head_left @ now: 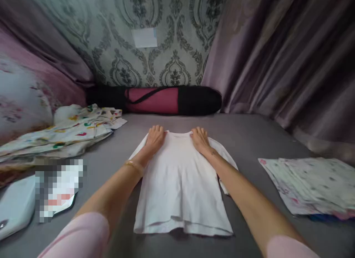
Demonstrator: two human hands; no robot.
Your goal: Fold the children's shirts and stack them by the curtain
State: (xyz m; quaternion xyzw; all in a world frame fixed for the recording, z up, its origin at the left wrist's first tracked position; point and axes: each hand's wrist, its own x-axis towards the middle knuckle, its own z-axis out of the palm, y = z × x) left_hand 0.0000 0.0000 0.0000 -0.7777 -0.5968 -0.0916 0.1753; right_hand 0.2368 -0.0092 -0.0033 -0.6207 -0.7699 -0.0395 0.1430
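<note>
Left hand (156, 136), right hand (200, 138) both had closed grip on white shirt (181, 176) beside neckline (179, 133), shirt lay spread on grey sheet (249, 143)

Plain white shirt (181, 176), grey surface (249, 139)

Pixelated flat item (62, 187), white object (16, 206) cut off, shirt sleeve (224, 152) part-hidden

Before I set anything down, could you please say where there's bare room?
Grey sheet lies bare between the right forearm and folded clothes, and between the white shirt and cylindrical bag; printed garments and white items crowd the left.
</note>
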